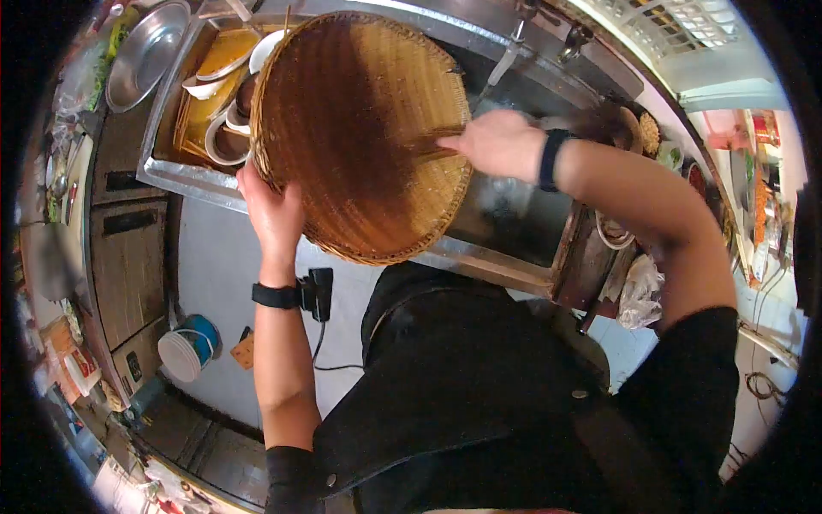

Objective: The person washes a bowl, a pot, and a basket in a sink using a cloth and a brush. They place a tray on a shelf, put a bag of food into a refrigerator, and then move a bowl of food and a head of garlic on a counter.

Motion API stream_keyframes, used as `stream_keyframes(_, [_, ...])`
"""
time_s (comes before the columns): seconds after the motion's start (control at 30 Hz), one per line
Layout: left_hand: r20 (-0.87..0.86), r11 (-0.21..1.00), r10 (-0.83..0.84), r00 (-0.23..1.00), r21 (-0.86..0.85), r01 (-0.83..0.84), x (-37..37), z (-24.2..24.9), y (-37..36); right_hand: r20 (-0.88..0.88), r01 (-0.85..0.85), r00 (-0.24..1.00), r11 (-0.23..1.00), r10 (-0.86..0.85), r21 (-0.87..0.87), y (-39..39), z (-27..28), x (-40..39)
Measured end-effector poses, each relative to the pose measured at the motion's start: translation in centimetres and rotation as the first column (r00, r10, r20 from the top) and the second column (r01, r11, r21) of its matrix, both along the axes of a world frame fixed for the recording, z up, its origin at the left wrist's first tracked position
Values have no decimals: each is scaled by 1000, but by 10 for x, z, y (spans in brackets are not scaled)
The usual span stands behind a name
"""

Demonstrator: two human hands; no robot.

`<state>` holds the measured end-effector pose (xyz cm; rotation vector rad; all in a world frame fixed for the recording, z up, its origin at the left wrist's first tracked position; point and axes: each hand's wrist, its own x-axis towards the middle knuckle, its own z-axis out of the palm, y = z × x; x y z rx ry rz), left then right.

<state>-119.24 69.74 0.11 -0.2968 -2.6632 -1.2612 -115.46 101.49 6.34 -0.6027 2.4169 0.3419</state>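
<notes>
Nearest the camera is the person's dark apron, and from it both bare forearms reach forward over the front rim of a steel sink. The left hand, a black band on its wrist, is closed around the lower left edge of a large round woven bamboo tray, fingers curled behind the rim and thumb on the face. The tray is held tilted up on edge above the sink, its hollow face turned toward the person, covering the divide between the two basins. The right hand, also with a dark wristband, lies against the tray's right edge with the fingers drawn together around a thin brush or bundle of sticks pressed to the weave; how tightly it grips cannot be told. Behind the tray, the left basin holds stacked bowls and plates in yellowish water. A steel basin rests at the far left corner, and a faucet stands at the sink's far edge.
</notes>
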Motion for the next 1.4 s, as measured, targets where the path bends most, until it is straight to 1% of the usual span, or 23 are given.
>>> stream_keyframes(0.07, [-5, 999, 19, 1000, -35, -19, -3, 2, 0, 52, 23, 999, 948, -7, -318, -57, 64, 14])
stream_keyframes(0.13, [25, 995, 30, 999, -96, -27, -2, 7, 5, 69, -10, 997, 937, 36, -350, -78, 8, 33])
stream_keyframes(0.17, [12, 997, 37, 999, -67, -36, 1, -2, -5, -34, 74, 995, 935, -91, -346, -44, -58, 38])
stream_keyframes(0.23, [-49, 996, -19, 999, -91, 14, 2, 4, -2, -139, 173, 962, 916, -237, -362, 4, -93, 17])
stream_keyframes(0.33, [-22, 996, -29, 999, -86, 27, 11, 8, 4, -67, 10, 998, 1000, -12, -27, 32, -20, -12])
stream_keyframes(0.4, [46, 998, -27, 999, -51, 30, 7, 4, -2, 13, 53, 999, 939, -52, -339, -40, 39, 16])
stream_keyframes(0.43, [-3, 995, -51, 999, -91, 51, 11, 3, -1, 148, -4, 987, 928, 64, -373, -66, 45, 29])
stream_keyframes(0.47, [-5, 994, -50, 999, -94, 50, 12, -2, -6, 145, -6, 987, 927, 65, -375, -64, 21, 33])
stream_keyframes(0.57, [12, 998, 52, 999, -39, -51, 18, -2, -14, 32, 152, 988, 973, -149, -171, -3, -82, 32])
stream_keyframes(0.6, [19, 998, 52, 998, -49, -51, 21, 7, -10, 44, 209, 977, 976, -207, -67, 28, -98, 17])
stream_keyframes(0.67, [-66, 996, 23, 998, -90, -29, 20, 17, 2, -108, 200, 975, 979, -195, 36, 42, -83, 1])
stream_keyframes(0.7, [-108, 996, 14, 994, -81, -23, 16, 16, 3, -105, 157, 979, 976, -174, -153, 10, -22, 3])
stream_keyframes(0.77, [-81, 997, 15, 997, -70, -21, 12, 17, 12, 30, 168, 985, 931, -167, -325, -57, 54, 17])
stream_keyframes(0.87, [-74, 997, 2, 997, -74, -8, 16, 4, 4, -21, 130, 988, 904, -151, -408, -62, -28, 31])
stream_keyframes(0.93, [-32, 999, -4, 999, -32, 3, 27, 9, 5, -21, 334, 941, 939, -337, -88, 12, -97, 7])
stream_keyframes(1.0, [-69, 996, -14, 997, -83, 8, 34, 24, 22, -140, 327, 942, 927, -305, 182, 88, -137, -14])
stream_keyframes(1.03, [-86, 994, -26, 996, -111, 17, 31, 22, 22, -135, 305, 947, 946, -290, 109, 78, -98, -20])
stream_keyframes(1.13, [-34, 995, -38, 999, -92, 35, 30, 23, 21, -70, 114, 986, 915, -152, -388, -37, 36, 8])
stream_keyframes(1.2, [-10, 999, -22, 1000, -40, 21, 34, 15, 13, 3, 65, 998, 920, -69, -385, -78, 38, 33])
stream_keyframes(1.23, [48, 1000, 0, 999, 22, -1, 34, 17, 9, 31, 122, 992, 912, -119, -392, -64, -8, 29])
stream_keyframes(1.27, [113, 996, 8, 994, 83, -18, 35, 18, 6, -27, 211, 973, 926, -231, -313, -34, -63, 22])
stream_keyframes(1.33, [37, 995, -48, 998, 85, 45, 36, 21, 5, -5, 385, 920, 907, -391, -169, 46, -95, -1])
stream_keyframes(1.4, [-5, 997, -70, 998, -14, 70, 42, 24, 10, -201, 505, 854, 857, -480, 103, 93, -116, -21])
